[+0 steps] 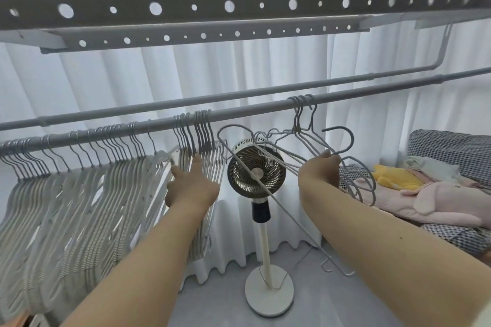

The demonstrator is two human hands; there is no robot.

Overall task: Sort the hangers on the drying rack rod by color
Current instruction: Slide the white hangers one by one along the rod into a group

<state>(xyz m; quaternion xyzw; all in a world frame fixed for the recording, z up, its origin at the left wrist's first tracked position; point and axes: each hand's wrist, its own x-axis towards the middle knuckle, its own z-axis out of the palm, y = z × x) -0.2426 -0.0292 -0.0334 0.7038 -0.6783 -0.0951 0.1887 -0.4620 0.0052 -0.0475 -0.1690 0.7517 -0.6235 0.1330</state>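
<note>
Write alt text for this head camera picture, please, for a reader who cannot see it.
A person's left hand reaches into a long row of white hangers on a grey rod, while the right hand grips loose grey wire hangers. A standing fan and white curtains lie behind.

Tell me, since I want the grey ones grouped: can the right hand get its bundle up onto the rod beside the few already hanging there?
Probably yes. The right hand grips its grey hangers just below the rod, and the stretch beside the hung grey hangers looks bare. The fan stands lower.
</note>
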